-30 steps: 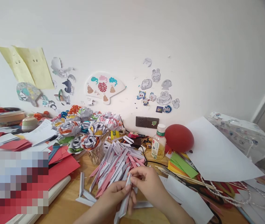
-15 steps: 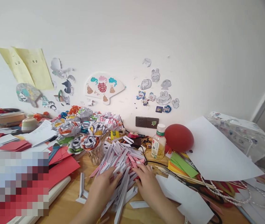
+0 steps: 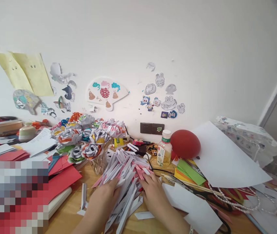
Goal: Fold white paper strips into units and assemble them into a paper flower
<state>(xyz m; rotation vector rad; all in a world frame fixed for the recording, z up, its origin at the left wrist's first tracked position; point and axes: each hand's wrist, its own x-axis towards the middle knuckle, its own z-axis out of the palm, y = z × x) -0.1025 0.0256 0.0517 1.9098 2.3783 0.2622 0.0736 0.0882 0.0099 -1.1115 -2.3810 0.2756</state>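
A loose pile of folded paper strips, white with some pink, lies on the wooden table before me. My left hand rests against the pile's left side, its thumb apart from the fingers and the fingertips partly hidden among strips. On the opposite side, my right hand lies with fingers loosely spread over the strips' edge. Neither hand shows a firm grip on any single strip. Several strips point toward me between the two hands. A bunch of folded paper flowers stands in a clear container behind the left hand.
Right of the pile stand a drink bottle and a red balloon. White paper sheets, scissors and a bead string lie at right. Red paper covers the left. A pixelated patch hides the lower left corner.
My left hand has shifted slightly left and down, with its fingers deeper among the strips. My right hand stays at the pile's right edge. The whole view has shifted a little.
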